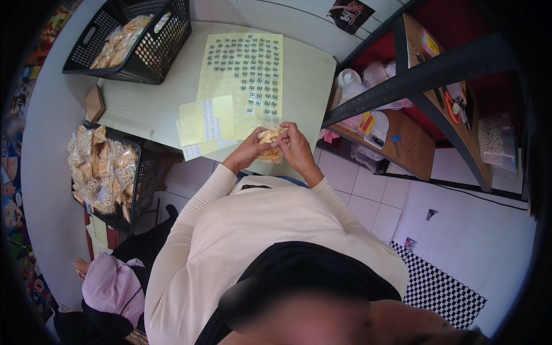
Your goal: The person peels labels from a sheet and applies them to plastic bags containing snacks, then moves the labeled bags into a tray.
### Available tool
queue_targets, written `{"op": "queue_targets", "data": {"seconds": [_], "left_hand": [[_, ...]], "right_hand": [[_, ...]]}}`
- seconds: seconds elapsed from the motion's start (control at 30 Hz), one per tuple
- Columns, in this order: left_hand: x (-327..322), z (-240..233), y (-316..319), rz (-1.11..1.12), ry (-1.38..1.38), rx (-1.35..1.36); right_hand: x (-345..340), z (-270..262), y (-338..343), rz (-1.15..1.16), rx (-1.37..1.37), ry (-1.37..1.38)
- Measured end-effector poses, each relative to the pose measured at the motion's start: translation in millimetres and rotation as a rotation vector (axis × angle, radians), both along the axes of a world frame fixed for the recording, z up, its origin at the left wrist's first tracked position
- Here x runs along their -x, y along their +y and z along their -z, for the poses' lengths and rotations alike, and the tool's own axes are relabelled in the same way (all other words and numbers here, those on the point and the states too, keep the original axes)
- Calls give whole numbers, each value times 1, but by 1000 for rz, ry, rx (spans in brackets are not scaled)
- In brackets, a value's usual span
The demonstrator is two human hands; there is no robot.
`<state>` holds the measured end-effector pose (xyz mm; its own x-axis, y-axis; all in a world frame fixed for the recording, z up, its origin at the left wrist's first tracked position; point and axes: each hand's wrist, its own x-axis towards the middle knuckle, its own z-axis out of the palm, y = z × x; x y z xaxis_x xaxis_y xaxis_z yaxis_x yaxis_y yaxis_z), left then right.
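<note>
Between both hands, a clear plastic bag of light-brown snacks point(270, 156) is held just over the table's front edge. My left hand point(246, 150) grips its left side with the thumb across the front. My right hand point(297, 148) has its thumb and fingers pinched at the bag's right side; whether a sticker is between them cannot be made out. Just beyond lies a yellow backing sheet point(220, 84) bearing rows of round clear stickers with a dark mark. Left of it rest smaller yellow sheets point(189, 125) with small white printed labels.
A black plastic basket point(159, 51) of bagged snacks stands at the table's back left. Another full basket point(146, 181) sits lower left, near a seated person in a pink sleeve point(108, 284). At right, a metal-framed shelf point(405, 133) holds a small scale point(377, 129) and scissors point(453, 111).
</note>
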<state>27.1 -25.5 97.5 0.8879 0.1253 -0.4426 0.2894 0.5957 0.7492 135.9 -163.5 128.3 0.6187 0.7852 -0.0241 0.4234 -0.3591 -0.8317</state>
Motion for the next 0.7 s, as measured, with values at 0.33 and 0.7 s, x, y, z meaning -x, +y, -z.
{"op": "queue_targets", "data": {"seconds": [0.33,0.7], "left_hand": [[4,7,-4,-17,3,-50],[7,24,-1,-158,-26,-195]], "right_hand": [[0,43,6,260,-110,178],[6,60,7,164,-212,762]]}}
